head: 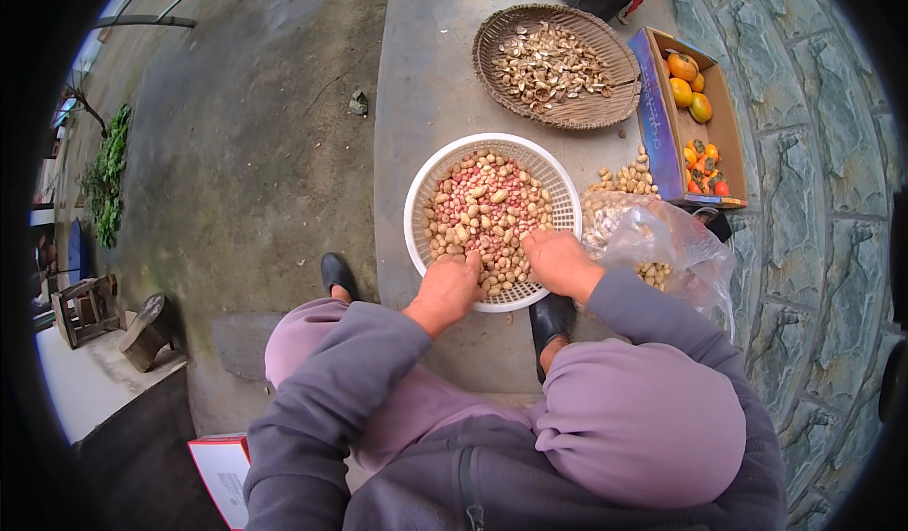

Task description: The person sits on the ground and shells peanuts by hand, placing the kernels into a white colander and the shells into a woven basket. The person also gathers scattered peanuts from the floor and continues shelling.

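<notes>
A white plastic colander basket [418, 247] stands on the concrete step before me. It holds whole peanuts in their shells [443, 239] mixed with shelled pink peanut kernels [489, 180]. My left hand [448, 288] reaches over the near left rim, thumb against the nuts. My right hand [557, 258] comes over the near right rim, its fingertips at the peanuts. Both hands hide their own fingers, so whether either grips a nut cannot be made out.
Beyond the colander lies a round woven bamboo tray [582, 112] of empty peanut shells [546, 66]. At right are a cardboard box [709, 125] with persimmons [682, 67], loose peanuts [628, 178] and a clear plastic bag [681, 240]. A stone-faced wall [816, 176] borders the right side.
</notes>
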The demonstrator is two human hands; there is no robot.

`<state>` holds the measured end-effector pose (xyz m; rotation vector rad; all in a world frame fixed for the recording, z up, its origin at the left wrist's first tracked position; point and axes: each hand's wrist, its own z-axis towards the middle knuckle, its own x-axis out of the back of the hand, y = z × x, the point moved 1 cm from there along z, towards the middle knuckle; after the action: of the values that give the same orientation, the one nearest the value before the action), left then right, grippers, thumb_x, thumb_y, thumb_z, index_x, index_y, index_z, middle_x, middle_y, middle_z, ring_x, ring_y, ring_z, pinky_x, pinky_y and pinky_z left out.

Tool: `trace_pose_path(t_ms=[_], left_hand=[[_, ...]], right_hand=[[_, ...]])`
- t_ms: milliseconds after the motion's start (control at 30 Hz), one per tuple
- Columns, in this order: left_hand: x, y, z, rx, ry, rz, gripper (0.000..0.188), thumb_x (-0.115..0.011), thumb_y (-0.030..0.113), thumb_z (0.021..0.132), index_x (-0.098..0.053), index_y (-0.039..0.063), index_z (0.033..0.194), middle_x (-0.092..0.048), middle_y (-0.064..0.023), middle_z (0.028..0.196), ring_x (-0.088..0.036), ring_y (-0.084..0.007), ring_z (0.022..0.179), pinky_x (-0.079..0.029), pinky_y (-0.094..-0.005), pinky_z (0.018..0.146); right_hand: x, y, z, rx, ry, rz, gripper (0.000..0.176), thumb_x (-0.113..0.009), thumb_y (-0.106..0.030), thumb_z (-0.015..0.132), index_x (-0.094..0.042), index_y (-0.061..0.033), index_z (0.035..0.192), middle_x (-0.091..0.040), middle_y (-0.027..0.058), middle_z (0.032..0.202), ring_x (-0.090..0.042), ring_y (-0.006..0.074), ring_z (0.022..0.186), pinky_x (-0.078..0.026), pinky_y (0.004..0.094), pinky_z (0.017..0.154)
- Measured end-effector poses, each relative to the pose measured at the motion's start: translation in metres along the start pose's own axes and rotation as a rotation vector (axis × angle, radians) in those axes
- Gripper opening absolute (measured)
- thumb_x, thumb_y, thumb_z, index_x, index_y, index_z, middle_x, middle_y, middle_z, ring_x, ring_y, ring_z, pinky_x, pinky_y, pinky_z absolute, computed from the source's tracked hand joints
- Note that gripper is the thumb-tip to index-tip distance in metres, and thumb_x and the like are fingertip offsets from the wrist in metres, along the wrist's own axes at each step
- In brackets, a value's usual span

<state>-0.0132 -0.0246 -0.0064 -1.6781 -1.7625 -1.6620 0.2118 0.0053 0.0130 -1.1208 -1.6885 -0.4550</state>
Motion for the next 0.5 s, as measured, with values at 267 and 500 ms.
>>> trace_pose_path(t_ms=[267,500], left_hand=[[-0.008,0.009,0.006,0.053,-0.021,-0.132,0.056,-0.078,0.016,0.079,-0.044,0.001,0.121,-0.07,-0.0239,0.094,-0.067,-0.0426,0.096,-0.054,-0.0506,0.081],[-0.002,0.017,0.01,0.225,0.018,-0.324,0.062,-0.072,0.009,0.081,-0.041,0.0,0.135,-0.069,-0.0268,0.096,-0.069,-0.0427,0.092,-0.056,-0.0471,0.079]], right_hand=[[-0.007,-0.021,-0.006,-0.13,-0.143,0.532,0.049,-0.082,-0.028,0.076,-0.053,0.0011,0.105,-0.068,0.0236,0.102,-0.067,0.0414,0.1,-0.053,0.0476,0.086],[-0.04,-0.021,0.007,-0.206,-0.097,0.911,0.063,-0.085,-0.015,0.075,-0.05,0.0019,0.124,-0.066,0.0195,0.113,-0.066,0.0291,0.11,-0.053,0.0399,0.091]])
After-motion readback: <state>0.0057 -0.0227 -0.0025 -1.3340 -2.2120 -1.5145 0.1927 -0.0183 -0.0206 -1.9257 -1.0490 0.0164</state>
